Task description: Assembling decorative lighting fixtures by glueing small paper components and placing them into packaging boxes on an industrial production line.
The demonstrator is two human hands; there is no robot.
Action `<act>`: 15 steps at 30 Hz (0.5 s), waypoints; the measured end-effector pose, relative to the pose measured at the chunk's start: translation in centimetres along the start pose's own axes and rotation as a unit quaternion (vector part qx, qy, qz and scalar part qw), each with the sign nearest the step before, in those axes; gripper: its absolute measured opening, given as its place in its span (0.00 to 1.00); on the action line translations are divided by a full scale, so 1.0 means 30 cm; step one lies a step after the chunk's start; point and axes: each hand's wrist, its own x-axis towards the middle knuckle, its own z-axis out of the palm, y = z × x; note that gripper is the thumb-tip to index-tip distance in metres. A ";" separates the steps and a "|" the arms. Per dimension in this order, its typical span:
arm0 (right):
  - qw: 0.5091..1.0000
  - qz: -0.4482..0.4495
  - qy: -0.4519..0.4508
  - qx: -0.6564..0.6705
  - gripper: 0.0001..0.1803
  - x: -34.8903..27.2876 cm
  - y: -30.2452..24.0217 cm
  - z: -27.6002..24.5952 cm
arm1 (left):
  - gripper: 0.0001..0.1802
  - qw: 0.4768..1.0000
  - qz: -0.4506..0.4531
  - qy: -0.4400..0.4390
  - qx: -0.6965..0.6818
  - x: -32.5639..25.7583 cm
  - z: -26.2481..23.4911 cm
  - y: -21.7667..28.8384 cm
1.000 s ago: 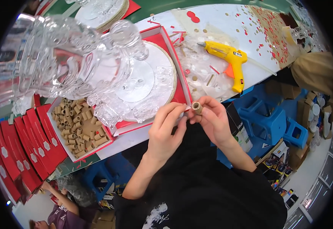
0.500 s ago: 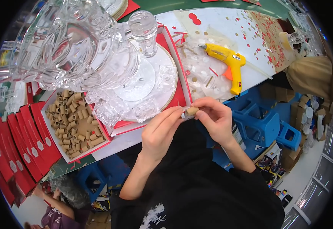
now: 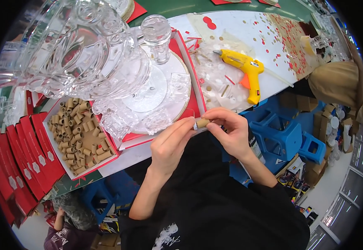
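Just past the front edge of the red-edged box, my two hands meet at a short brown cardboard tube (image 3: 202,123). My right hand (image 3: 229,130) pinches the tube's right end between thumb and fingers. The fingertips of my left hand (image 3: 169,143) are closed on a small white piece (image 3: 195,126) at the tube's left end; most of it is hidden. A thin wire-like strand shows above the fingertips. To the left, a shallow box (image 3: 117,155) holds many similar tubes. Beyond my right hand lies a yellow hot glue gun (image 3: 252,75), nozzle pointing left.
A tall clear glass-like piece (image 3: 85,62) rises at the left over a round white board (image 3: 183,98) in the red-edged box (image 3: 198,89). Red folders (image 3: 31,162) stand at far left. Plastic film and red scraps cover the table. Blue stools (image 3: 277,135) stand below right; another person (image 3: 71,235) is lower left.
The tube has shifted slightly left, and its left end now meets the white piece at my left fingertips. My right hand has moved left with it.
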 end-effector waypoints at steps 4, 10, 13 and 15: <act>1.000 -0.004 0.002 -0.015 0.11 0.000 0.004 0.002 | 0.15 1.000 -0.007 -0.005 -0.022 0.002 -0.001 0.003; 0.999 -0.017 0.003 -0.029 0.11 -0.001 0.002 0.005 | 0.16 1.000 0.003 -0.015 -0.018 -0.002 -0.005 -0.012; 0.999 -0.022 0.006 -0.038 0.11 -0.004 0.003 0.005 | 0.16 1.000 0.001 -0.015 -0.019 -0.002 -0.003 -0.010; 0.999 -0.030 0.010 -0.039 0.11 -0.004 0.003 0.009 | 0.15 1.000 -0.002 -0.015 -0.021 -0.001 -0.004 -0.010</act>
